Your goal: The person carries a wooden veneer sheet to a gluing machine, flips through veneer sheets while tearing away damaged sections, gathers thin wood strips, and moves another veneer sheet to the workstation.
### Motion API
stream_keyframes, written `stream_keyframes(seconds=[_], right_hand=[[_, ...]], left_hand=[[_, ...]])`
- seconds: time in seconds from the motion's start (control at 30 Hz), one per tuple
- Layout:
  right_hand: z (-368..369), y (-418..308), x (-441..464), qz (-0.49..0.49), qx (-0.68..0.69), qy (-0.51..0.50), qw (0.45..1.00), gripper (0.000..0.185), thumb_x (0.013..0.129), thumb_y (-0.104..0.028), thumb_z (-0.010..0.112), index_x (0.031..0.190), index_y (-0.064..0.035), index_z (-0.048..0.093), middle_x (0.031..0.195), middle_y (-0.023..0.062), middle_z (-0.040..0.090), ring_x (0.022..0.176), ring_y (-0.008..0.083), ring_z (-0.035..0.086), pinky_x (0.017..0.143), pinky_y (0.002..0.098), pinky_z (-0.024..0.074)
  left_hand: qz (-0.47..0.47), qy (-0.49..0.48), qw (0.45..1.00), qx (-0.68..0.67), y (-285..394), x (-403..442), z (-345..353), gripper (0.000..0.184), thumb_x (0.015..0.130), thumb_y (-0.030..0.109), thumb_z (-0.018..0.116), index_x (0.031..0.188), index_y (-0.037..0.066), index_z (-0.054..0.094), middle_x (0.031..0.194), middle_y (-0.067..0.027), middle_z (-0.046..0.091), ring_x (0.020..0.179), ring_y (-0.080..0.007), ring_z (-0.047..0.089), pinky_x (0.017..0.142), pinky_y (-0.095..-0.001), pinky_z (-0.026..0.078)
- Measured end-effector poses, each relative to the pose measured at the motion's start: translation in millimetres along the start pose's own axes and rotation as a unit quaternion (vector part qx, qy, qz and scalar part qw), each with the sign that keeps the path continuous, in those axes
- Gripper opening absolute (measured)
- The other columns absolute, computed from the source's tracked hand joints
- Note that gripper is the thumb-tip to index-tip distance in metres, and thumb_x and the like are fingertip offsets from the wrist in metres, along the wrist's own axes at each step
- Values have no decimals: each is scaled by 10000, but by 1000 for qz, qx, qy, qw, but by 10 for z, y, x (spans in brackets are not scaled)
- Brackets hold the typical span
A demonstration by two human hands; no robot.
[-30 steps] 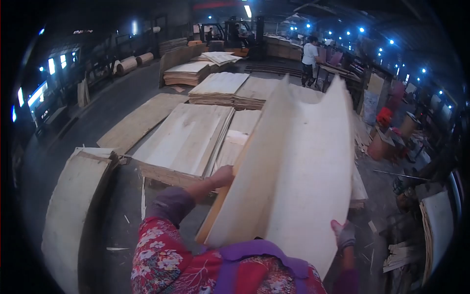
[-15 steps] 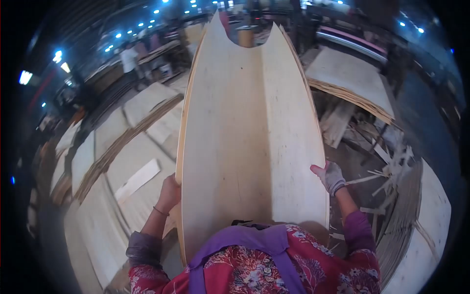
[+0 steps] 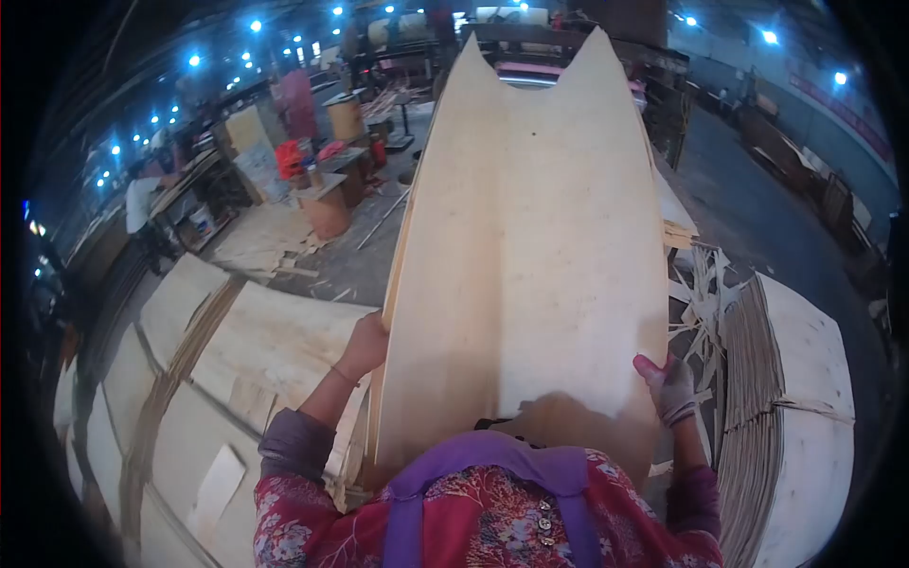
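Pale wood veneer sheets [image 3: 578,246], stacked a few layers thick and bowed along their length, stretch from my waist away in front of me. My left hand [image 3: 364,348] grips their left edge, its fingers hidden beneath. On the right edge my right hand [image 3: 668,383], in a worn light glove with a bare thumb, clamps the sheets with the thumb on top. The near end rests against my purple apron [image 3: 492,464]. At the far end the sheets rise into two points with a dip between.
Stacks of veneer [image 3: 275,331] lie to the left. A tied veneer bundle [image 3: 805,407] stands at right, beside loose scraps [image 3: 701,293]. Further off are a red bag [image 3: 289,159], a drum-like container [image 3: 327,210] and a person [image 3: 142,208] at the far left. A floor lane [image 3: 757,208] runs along the right.
My view and body have turned to the right, carrying the sheets along. The sheets look less deeply curved now. Both hands keep their hold on the edges.
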State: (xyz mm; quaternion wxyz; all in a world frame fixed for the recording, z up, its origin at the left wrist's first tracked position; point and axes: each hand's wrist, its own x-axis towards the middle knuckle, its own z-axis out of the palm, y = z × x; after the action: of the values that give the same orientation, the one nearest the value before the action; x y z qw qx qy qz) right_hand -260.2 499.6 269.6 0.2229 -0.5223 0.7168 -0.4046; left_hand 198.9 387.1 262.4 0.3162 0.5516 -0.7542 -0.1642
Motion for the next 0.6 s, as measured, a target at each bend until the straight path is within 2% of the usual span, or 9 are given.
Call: stream_keyframes(seconds=[0.03,0.07,0.2,0.27,0.3,0.37,0.47,0.6], right_hand=[[-18,-27,135,46,29,-18,998,420,752,-349,621,970,9,581,769,89,632,681,158,587,588,302,444],[-2,266,351,32,64,-11,997,406,761,-311,629,1026,-9,566,824,58,623,703,112,557,630,254,443],[-50,692,1246,16,119,42,992,384,764,-268,635,1045,-18,557,876,54,618,745,118,559,673,244,443],[-109,829,1701,-1,216,58,975,375,765,-240,637,1055,-16,552,908,40,611,773,120,557,685,253,444],[-159,864,1853,7,211,58,976,375,765,-240,637,1055,-16,552,908,40,611,773,120,557,685,253,444],[-264,775,2310,17,231,50,972,366,771,-211,634,1065,-12,545,931,38,605,792,126,560,700,257,444],[-330,750,2849,17,229,34,973,366,778,-209,635,1074,-16,541,933,38,603,799,132,565,706,260,446],[-306,640,3431,-3,268,57,962,359,788,-180,627,1087,-7,531,936,42,601,807,135,567,718,265,450]], left_hand=[[-2,-23,1000,-10,-45,287,116,303,725,278,603,809,-12,595,739,-233,587,748,-397,568,624,-419,469],[10,-45,999,-6,-100,563,266,283,728,273,596,800,-1,604,740,-240,581,754,-396,566,630,-428,467],[33,-22,999,-12,-41,1550,848,279,729,272,593,802,4,609,749,-237,585,749,-391,569,627,-426,468],[39,-42,998,-1,-50,2034,1186,262,726,254,599,826,12,616,760,-233,589,751,-384,573,624,-412,471],[37,-51,998,-6,17,2178,1299,262,726,254,599,826,12,616,760,-233,589,751,-384,573,624,-412,471],[53,-66,992,-98,199,2543,1360,251,721,227,607,844,9,618,771,-226,594,750,-376,578,623,-403,472],[75,-70,985,-138,228,3088,1480,225,727,187,604,846,-4,615,784,-210,602,756,-352,596,623,-375,474],[114,-41,987,-107,79,3784,1618,210,733,160,602,864,-4,615,782,-182,621,746,-287,625,626,-344,477]])
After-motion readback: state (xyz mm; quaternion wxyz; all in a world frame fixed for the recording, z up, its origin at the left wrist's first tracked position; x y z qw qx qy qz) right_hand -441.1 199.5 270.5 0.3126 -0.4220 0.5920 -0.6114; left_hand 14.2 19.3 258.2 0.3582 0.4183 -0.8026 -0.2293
